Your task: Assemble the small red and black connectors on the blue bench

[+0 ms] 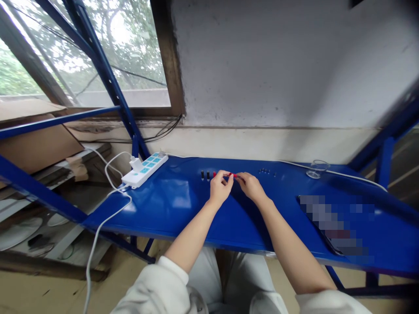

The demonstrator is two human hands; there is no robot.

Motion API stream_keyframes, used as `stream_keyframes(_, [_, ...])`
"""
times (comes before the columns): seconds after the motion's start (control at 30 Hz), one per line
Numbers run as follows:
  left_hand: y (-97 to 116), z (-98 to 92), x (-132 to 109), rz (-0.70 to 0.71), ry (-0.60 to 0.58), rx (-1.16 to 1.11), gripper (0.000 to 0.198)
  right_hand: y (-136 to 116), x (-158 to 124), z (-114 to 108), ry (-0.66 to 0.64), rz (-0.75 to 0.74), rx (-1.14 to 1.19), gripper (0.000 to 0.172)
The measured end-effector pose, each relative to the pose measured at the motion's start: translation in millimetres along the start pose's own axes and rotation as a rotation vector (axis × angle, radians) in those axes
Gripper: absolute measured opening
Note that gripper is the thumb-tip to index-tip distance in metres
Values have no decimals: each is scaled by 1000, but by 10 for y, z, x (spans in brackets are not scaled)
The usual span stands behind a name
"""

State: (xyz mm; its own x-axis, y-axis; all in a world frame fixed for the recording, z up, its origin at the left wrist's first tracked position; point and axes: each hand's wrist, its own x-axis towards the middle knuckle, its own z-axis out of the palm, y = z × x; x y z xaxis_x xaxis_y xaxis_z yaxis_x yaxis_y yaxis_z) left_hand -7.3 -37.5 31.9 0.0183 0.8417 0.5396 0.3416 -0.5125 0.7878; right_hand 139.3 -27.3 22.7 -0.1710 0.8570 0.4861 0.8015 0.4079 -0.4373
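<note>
Between my two hands, above the blue table (183,209), is a small slim red piece (233,175); its exact kind is too small to tell. My left hand (221,188) pinches its left part. The fingertips of my right hand (251,185) close on its right end. Just left of my left hand, two small black cylinders (205,175) stand upright. A small red piece (214,174) shows beside them, partly hidden by the hand. Beyond my right hand, several tiny dark metallic parts (264,170) sit in a loose row.
A white power strip (145,170) with a plug and cable lies at the table's left end. A clear cup (314,173) stands at the back right, near a white cable (353,176). A dark flat object (327,226), partly blurred out, lies at the right. Blue frame posts (382,163) flank the table.
</note>
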Motion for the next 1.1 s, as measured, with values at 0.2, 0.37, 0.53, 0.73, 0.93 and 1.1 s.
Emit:
stream_keyframes(0.2, [-26,25,-10,33,-101,118,16,-28,4,19,18,0,29,28])
stream_keyframes(0.37, [-39,4,23,-23,2,14,22,-47,-2,86,12,90,82,16])
stream_keyframes(0.53, [-23,-87,110,-182,181,-281,29,-9,55,253,77,160,137,20])
stream_keyframes(0.73, [-70,-121,161,-319,249,-441,29,18,146,426,-49,181,37,19])
stream_keyframes(0.93, [-105,-99,162,-318,223,-473,30,58,167,468,-45,208,-71,21])
stream_keyframes(1.1, [-118,-73,147,-282,128,-358,35,13,133,425,-63,250,-114,25])
